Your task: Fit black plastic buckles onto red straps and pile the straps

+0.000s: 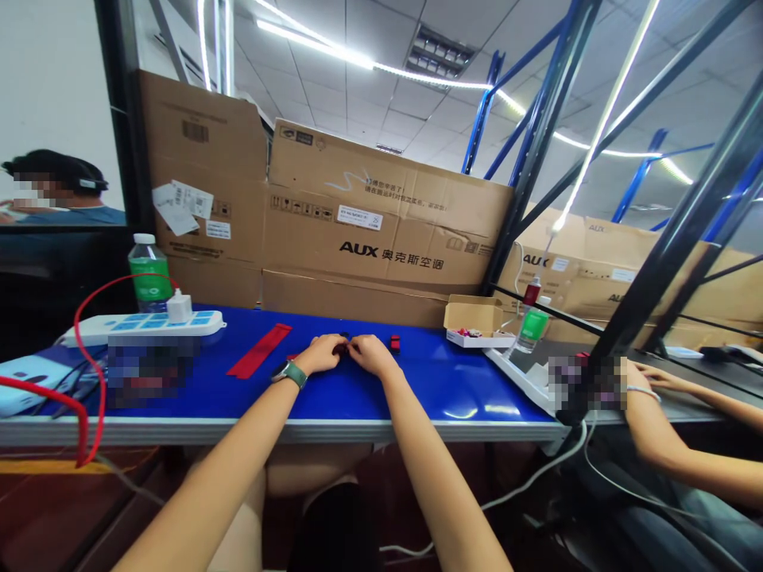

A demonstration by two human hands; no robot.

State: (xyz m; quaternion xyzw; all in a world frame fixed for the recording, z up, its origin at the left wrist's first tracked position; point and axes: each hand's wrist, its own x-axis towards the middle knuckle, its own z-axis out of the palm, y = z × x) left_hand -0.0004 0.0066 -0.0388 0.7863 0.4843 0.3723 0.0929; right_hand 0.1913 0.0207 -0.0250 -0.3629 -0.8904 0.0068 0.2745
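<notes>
Two hands meet near the front middle of a blue desk (pixel 429 385). The left hand (pixel 323 354), with a green-strapped smartwatch (pixel 290 374) on its wrist, and the right hand (pixel 372 355) curl inward with their fingertips close together, and they appear to pinch a small dark red piece (pixel 342 348) from both sides; it is too small and too covered to tell what it is. Just right of the right hand, a small red block (pixel 394 343) sits on the desk. Left of the hands, a long flat red strip (pixel 259 350) lies at a slant. Farther left are a white power strip (pixel 140 329) with blue switches, a white plug (pixel 179 307) in it, a looping red cable (pixel 89 342) and a water bottle (pixel 149 274) with a green label. A pixelated patch hides whatever lies in front of the power strip. To the right, an open cardboard box (pixel 474 318) holds small colored items, beside a bottle with a green sleeve (pixel 532 330). Large AUX cartons (pixel 358 214) stand behind the desk. At far right, a co-worker's hand (pixel 656 377) rests on a neighboring surface, well apart from the two hands.
</notes>
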